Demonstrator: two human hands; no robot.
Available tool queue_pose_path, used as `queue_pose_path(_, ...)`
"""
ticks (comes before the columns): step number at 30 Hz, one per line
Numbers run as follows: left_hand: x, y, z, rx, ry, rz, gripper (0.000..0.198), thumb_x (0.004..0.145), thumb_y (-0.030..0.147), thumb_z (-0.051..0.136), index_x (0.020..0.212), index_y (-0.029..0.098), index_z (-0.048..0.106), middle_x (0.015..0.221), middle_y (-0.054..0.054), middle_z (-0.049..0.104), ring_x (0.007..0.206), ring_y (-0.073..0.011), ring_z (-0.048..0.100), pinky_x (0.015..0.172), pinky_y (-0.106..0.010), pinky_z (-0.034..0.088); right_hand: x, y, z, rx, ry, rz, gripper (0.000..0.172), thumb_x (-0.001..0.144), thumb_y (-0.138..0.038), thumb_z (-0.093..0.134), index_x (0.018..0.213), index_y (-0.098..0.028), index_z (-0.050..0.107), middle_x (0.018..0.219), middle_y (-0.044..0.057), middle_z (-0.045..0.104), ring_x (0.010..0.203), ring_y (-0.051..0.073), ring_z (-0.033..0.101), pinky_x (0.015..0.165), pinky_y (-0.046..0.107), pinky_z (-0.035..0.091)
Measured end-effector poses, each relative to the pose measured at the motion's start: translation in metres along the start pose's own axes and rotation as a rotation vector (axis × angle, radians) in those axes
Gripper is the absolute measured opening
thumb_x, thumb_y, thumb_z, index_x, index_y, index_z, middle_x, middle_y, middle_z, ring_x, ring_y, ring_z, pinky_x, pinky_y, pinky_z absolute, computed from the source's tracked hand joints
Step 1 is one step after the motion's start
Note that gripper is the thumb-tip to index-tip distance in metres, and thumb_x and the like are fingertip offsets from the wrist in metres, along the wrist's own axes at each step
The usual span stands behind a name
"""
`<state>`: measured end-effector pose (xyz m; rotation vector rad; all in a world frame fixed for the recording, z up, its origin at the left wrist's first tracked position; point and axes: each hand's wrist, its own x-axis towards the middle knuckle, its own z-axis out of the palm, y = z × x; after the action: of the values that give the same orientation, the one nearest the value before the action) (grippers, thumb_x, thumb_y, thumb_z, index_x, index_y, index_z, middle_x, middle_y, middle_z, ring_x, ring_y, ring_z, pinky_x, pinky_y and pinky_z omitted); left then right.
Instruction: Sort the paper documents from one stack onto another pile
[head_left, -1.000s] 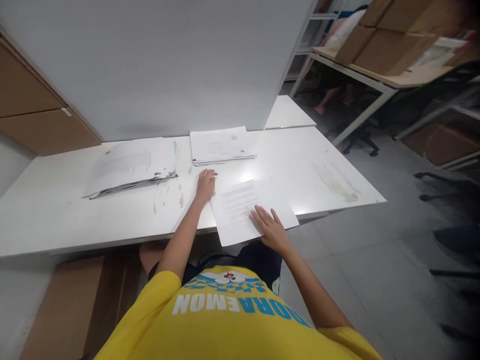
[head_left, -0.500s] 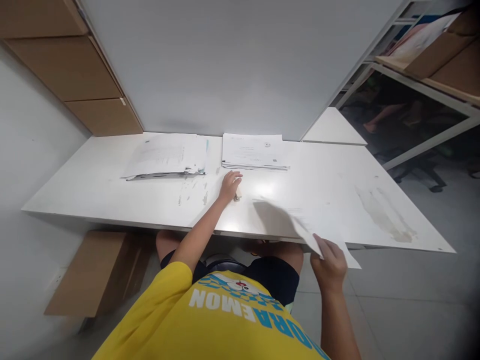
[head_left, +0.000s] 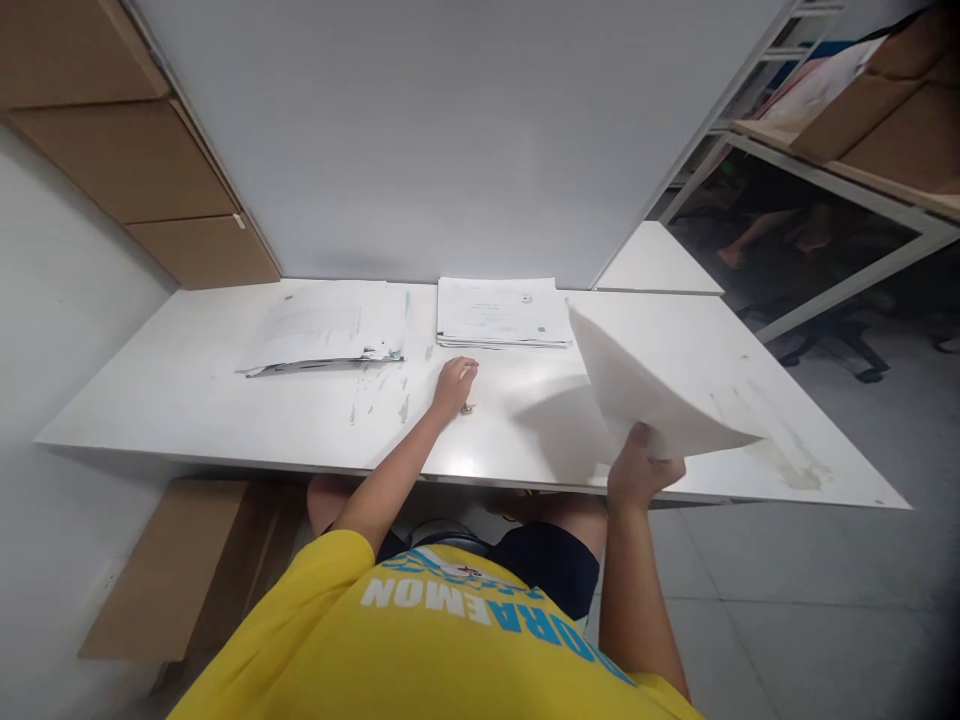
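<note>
My right hand is closed on the lower edge of a few white paper sheets, lifted off the white table with their blank underside towards me. My left hand rests on the table's middle with its fingers curled; a small metal thing lies right beside it, and whether the fingers hold anything is hidden. A neat stack of printed papers lies just beyond the left hand. A looser pile of papers lies further left.
A grey partition wall stands along the table's far edge. Brown cardboard boxes are stacked at the left, another box sits under the table. A metal-framed shelf table with boxes stands at the right; a person's legs show beneath it.
The sheets lay flat at the table's front edge under my right hand; that hand gripped them, pulled them off the edge and raised them upright. My left hand stayed put.
</note>
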<state>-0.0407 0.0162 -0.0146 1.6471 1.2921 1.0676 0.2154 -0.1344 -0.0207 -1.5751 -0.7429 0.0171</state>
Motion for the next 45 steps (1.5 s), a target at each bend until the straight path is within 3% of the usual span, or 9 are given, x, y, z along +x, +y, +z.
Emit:
queue_pose_path(3,0.000,0.000,-0.001,-0.011,0.005,0.002,0.020,0.093,0.019,0.050,0.097,0.023,0.069,0.118,-0.004,0.068,0.123,-0.0213,0.058,0.109,-0.036,0.045,0.012,-0.009,0.032,0.186,0.182,0.237,0.051,0.082,-0.051,0.065,0.113,-0.011,0.060,0.112,0.018,0.067,0.103,0.033,0.067,0.089,0.050,0.059)
queue_pose_path(6,0.001,-0.003,-0.002,-0.018,-0.001,-0.005,0.021,0.093,0.018,0.049,0.097,0.022,0.069,0.116,-0.005,0.068,0.120,-0.0206,0.059,0.106,-0.035,0.047,0.029,-0.021,0.054,0.276,0.231,0.245,0.054,0.082,-0.047,0.066,0.121,-0.012,0.056,0.123,0.018,0.065,0.109,0.030,0.068,0.095,0.049,0.059)
queue_pose_path(13,0.001,-0.005,-0.001,0.030,0.019,0.014,0.018,0.093,0.018,0.051,0.091,0.023,0.069,0.110,-0.004,0.070,0.115,-0.0206,0.061,0.106,-0.035,0.045,0.066,-0.049,0.085,0.118,0.334,-0.232,0.059,0.094,-0.054,0.051,0.133,-0.010,0.051,0.125,0.022,0.061,0.115,0.037,0.064,0.094,0.056,0.058)
queue_pose_path(16,0.000,-0.004,-0.001,0.045,0.022,0.016,0.018,0.093,0.019,0.051,0.090,0.023,0.068,0.107,-0.003,0.070,0.114,-0.0209,0.061,0.104,-0.035,0.046,0.088,-0.056,0.111,-0.068,0.152,-0.496,0.044,0.095,-0.043,0.050,0.120,-0.009,0.061,0.113,0.023,0.064,0.114,0.039,0.062,0.096,0.060,0.052)
queue_pose_path(20,0.000,-0.002,-0.001,0.069,0.015,0.001,0.019,0.094,0.019,0.050,0.088,0.023,0.068,0.106,-0.003,0.071,0.114,-0.0213,0.061,0.104,-0.036,0.046,0.101,-0.066,0.170,-0.391,-0.437,-0.878,0.030,0.090,-0.016,0.044,0.110,-0.016,0.067,0.111,0.018,0.066,0.108,0.033,0.059,0.100,0.053,0.041)
queue_pose_path(25,0.001,-0.003,-0.001,0.111,0.028,0.043,0.017,0.091,0.016,0.053,0.083,0.022,0.067,0.100,-0.004,0.071,0.109,-0.0215,0.062,0.103,-0.037,0.047,0.074,-0.061,0.226,-0.695,-0.887,-0.980,0.033,0.090,-0.006,0.039,0.106,-0.010,0.067,0.107,0.020,0.067,0.100,0.029,0.055,0.093,0.042,0.035)
queue_pose_path(32,-0.001,-0.004,-0.003,0.163,0.022,0.041,0.018,0.089,0.015,0.053,0.082,0.024,0.066,0.098,-0.003,0.070,0.106,-0.0211,0.063,0.102,-0.037,0.048,0.057,-0.015,0.232,-0.736,-0.880,-0.757,0.037,0.087,-0.009,0.045,0.119,-0.010,0.063,0.124,0.020,0.063,0.110,0.031,0.054,0.089,0.039,0.038)
queue_pose_path(37,-0.002,0.003,-0.004,0.167,0.011,0.015,0.019,0.090,0.015,0.051,0.081,0.024,0.066,0.100,-0.003,0.070,0.108,-0.0218,0.063,0.103,-0.038,0.048,0.061,-0.009,0.236,-0.638,-0.939,-0.701,0.047,0.086,-0.011,0.045,0.130,-0.009,0.061,0.138,0.020,0.059,0.124,0.032,0.052,0.101,0.042,0.040)
queue_pose_path(45,0.000,0.006,-0.003,0.152,0.011,0.034,0.019,0.090,0.015,0.050,0.082,0.022,0.065,0.100,-0.004,0.070,0.108,-0.0219,0.062,0.103,-0.038,0.046,0.058,-0.011,0.238,-0.692,-1.115,-0.594,0.082,0.097,-0.057,0.040,0.156,-0.001,0.028,0.166,0.024,0.023,0.154,0.034,0.019,0.122,0.051,0.015)
